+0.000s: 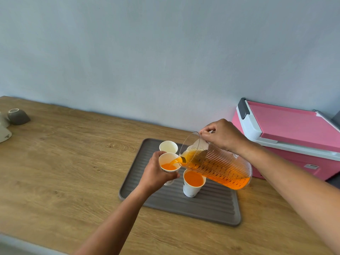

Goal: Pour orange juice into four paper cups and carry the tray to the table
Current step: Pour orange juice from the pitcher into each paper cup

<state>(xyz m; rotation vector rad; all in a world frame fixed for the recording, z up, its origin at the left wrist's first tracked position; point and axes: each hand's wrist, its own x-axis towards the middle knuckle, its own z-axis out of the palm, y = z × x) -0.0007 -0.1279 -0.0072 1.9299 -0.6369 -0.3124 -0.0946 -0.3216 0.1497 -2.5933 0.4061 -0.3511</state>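
Note:
A grey ribbed tray [202, 208] lies on the wooden counter. My right hand [220, 137] grips the handle of a clear ribbed jug [217, 162], tilted left, and orange juice streams from its spout. My left hand [156, 173] holds a white paper cup [169, 165] under the stream, partly filled. A second cup [193, 183], full of juice, stands on the tray just right of it. An empty cup [168, 147] stands behind. Behind the jug only the rim of another cup shows.
A pink cooler box [294, 137] with a white rim stands on the right against the wall. Grey and white bowls [17, 116] sit upside down at the counter's far left. The wooden counter [73, 162] stretches left of the tray.

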